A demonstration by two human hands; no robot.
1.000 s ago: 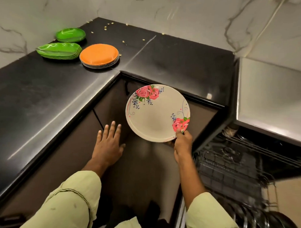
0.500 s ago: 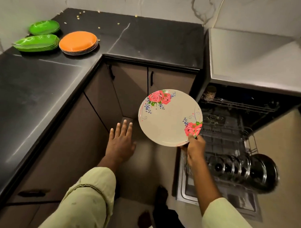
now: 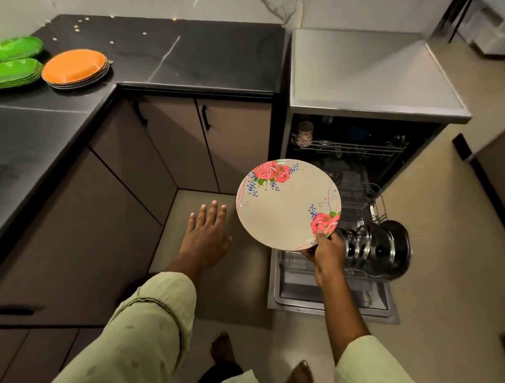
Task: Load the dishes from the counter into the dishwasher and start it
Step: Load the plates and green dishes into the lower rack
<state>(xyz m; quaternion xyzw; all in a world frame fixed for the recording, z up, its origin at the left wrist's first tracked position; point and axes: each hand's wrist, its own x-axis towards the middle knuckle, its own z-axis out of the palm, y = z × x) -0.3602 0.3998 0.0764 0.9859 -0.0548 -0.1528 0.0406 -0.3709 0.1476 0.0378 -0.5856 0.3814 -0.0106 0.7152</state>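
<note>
plate in hand, right over the machine: the floral plate (image 3: 285,209) is pinched at its lower rim by the right hand (image 3: 326,251), thumb on the printed face by the rose and fingers curled behind. so the dish tilts face-up and hangs in the air just above the pulled-out lower rack (image 3: 359,200). a rim grip like that leaves the far edge free, which i'd say suits slotting it on edge between the tines.

left hand (image 3: 205,238) is out flat, fingers straight and spread, gripping nothing, hovering over the floor to the left of the plate. looks like balance to me, with the person leaning in.

in the rack, a row of steel dishes (image 3: 381,247) stands on edge at the near right end. the stretch behind them looks free, though it's dark in there and hard to call. a patterned cup (image 3: 304,133) sits at the left corner of the upper rack. the dishwasher door (image 3: 327,300) lies dropped flat beneath it all.

plenty left to load: orange plates (image 3: 75,66) are stacked on the black counter (image 3: 193,54), with green plates (image 3: 15,72) just beside them on the left. crumbs (image 3: 76,27) dot the back of the stone. brown cabinet doors (image 3: 233,139) below, marble wall behind, pale floor, bare feet at the bottom edge.
</note>
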